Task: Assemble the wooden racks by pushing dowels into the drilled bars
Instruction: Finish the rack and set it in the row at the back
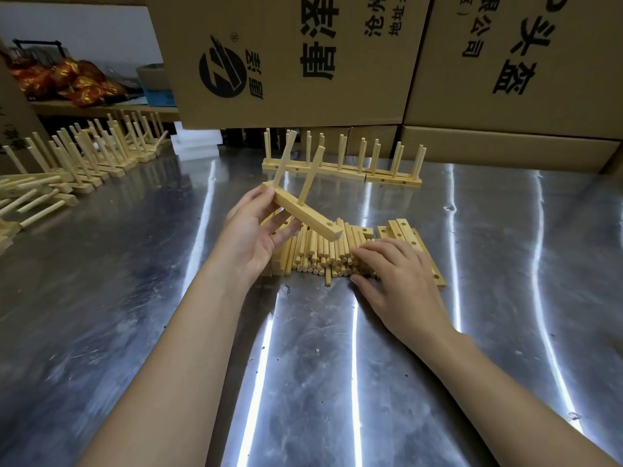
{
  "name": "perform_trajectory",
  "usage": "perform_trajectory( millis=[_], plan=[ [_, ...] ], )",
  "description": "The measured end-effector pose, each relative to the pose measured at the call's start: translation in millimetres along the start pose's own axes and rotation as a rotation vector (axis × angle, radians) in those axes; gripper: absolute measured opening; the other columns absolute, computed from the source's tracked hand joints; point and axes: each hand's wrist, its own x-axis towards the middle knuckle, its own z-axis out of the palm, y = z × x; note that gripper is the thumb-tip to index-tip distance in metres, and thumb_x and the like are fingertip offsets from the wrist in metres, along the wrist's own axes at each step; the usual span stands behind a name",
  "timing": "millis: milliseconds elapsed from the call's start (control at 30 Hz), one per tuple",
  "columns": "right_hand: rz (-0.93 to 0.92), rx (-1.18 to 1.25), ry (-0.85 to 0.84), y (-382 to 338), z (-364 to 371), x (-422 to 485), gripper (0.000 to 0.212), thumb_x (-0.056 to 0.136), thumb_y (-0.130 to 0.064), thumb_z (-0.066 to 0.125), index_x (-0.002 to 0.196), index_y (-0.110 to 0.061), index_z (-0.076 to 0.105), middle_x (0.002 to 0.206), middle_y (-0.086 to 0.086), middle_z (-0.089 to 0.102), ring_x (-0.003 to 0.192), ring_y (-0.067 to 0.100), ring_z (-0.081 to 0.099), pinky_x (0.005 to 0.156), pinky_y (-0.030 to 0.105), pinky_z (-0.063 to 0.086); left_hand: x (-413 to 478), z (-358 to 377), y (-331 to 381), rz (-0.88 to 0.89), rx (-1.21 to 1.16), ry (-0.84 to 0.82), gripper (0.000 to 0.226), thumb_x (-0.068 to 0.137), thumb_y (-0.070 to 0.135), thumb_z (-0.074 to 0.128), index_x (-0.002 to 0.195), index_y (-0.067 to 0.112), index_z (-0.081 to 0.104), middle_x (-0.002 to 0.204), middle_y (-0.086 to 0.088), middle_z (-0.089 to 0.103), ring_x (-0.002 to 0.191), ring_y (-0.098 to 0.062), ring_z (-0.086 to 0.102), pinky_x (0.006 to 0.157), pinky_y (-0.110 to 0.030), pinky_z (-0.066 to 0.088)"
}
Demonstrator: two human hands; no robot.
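My left hand (251, 230) grips a drilled wooden bar (303, 215) above the table, tilted down to the right. Two dowels (312, 175) stand in its upper holes, and one hole near its lower end is empty. Below it lies a pile of loose dowels (320, 251). My right hand (394, 274) rests on the pile's right side with fingers spread over the dowels; whether it pinches one is hidden. Loose drilled bars (403, 230) lie just right of the pile.
Finished racks (344, 165) stand in a row at the back, in front of large cardboard boxes (290, 59). Several more finished racks (84, 156) crowd the left edge. The steel table (303, 365) is shiny. A white block (199, 146) sits at the back.
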Motion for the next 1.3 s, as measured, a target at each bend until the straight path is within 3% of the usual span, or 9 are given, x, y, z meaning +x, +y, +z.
perform_trajectory(
  millis=[133,300,400,467,567,900,1133,1200,1300],
  plan=[
    [-0.009,-0.001,0.150,-0.5,-2.2,1.8,0.013,0.091,-0.032,0.080,0.103,-0.027,0.076,0.104,-0.012,0.070,0.107,0.017,0.059,0.092,0.024,0.028,0.4,-0.2,0.5,0.010,0.019,-0.002,0.019,0.106,0.019,0.065,0.122,0.010,0.069,0.116,-0.015,0.075,0.108,-0.029,0.078,0.076,-0.037,0.065],
    [0.084,0.106,0.265,-11.0,-15.3,3.8,0.005,0.097,-0.026,0.077,0.102,-0.025,0.077,0.102,-0.012,0.074,0.100,0.015,0.065,0.088,0.034,0.042,-1.3,-1.2,1.1,0.009,0.019,-0.007,0.017,0.107,0.019,0.063,0.120,0.010,0.068,0.112,-0.013,0.075,0.103,-0.027,0.079,0.074,-0.036,0.064],
    [0.316,0.533,0.328,-14.3,-30.0,4.8,0.009,0.100,-0.018,0.071,0.104,-0.025,0.075,0.097,-0.013,0.075,0.097,0.009,0.070,0.084,0.026,0.051,-1.3,-1.5,1.1,0.002,0.019,-0.005,0.017,0.107,0.019,0.063,0.120,0.010,0.068,0.113,-0.013,0.074,0.101,-0.026,0.079,0.073,-0.035,0.064],
    [0.442,0.864,0.300,-15.2,-39.1,5.8,0.012,0.104,-0.013,0.066,0.108,-0.020,0.074,0.096,-0.004,0.077,0.095,0.014,0.074,0.082,0.023,0.056,-0.2,-1.8,1.1,-0.003,0.023,0.002,0.017,0.107,0.019,0.063,0.120,0.011,0.069,0.113,-0.013,0.075,0.101,-0.026,0.079,0.073,-0.036,0.064],
    [0.538,1.112,0.246,-13.2,-44.8,5.2,0.015,0.105,-0.009,0.063,0.111,-0.016,0.075,0.097,0.005,0.080,0.091,0.017,0.076,0.077,0.022,0.058,1.0,-2.1,-0.3,-0.014,0.033,0.000,0.015,0.107,0.019,0.063,0.117,0.012,0.070,0.111,-0.012,0.076,0.102,-0.027,0.079,0.074,-0.036,0.064],
    [0.492,1.234,0.168,-12.6,-46.7,5.4,0.017,0.097,-0.003,0.072,0.102,-0.018,0.077,0.097,0.014,0.076,0.089,0.017,0.069,0.072,0.023,0.055,2.7,-3.8,-0.8,-0.022,0.039,-0.003,0.014,0.106,0.021,0.065,0.116,0.013,0.071,0.109,-0.011,0.077,0.102,-0.026,0.079,0.074,-0.036,0.064],
    [0.497,1.315,0.146,-15.2,-49.4,8.4,0.014,0.085,-0.013,0.081,0.091,-0.022,0.072,0.104,0.003,0.078,0.092,0.013,0.069,0.076,0.022,0.056,3.3,-4.8,0.2,-0.025,0.029,-0.011,0.013,0.107,0.020,0.063,0.117,0.013,0.069,0.113,-0.011,0.073,0.102,-0.026,0.077,0.074,-0.036,0.064],
    [0.500,1.381,0.099,-13.7,-50.0,9.0,0.013,0.090,-0.013,0.077,0.095,-0.019,0.067,0.115,0.009,0.079,0.102,0.021,0.073,0.080,0.026,0.057,3.4,-5.1,-0.2,-0.025,0.037,-0.012,0.014,0.107,0.020,0.063,0.117,0.013,0.070,0.113,-0.011,0.074,0.102,-0.026,0.078,0.074,-0.036,0.064],
    [0.504,1.417,0.030,-14.4,-50.1,9.7,0.010,0.095,-0.016,0.072,0.103,-0.015,0.066,0.108,0.013,0.080,0.102,0.025,0.076,0.083,0.029,0.057,3.4,-4.1,-1.2,-0.029,0.051,-0.016,0.017,0.106,0.021,0.064,0.120,0.013,0.071,0.112,-0.011,0.074,0.102,-0.026,0.078,0.074,-0.037,0.064]
  ],
)
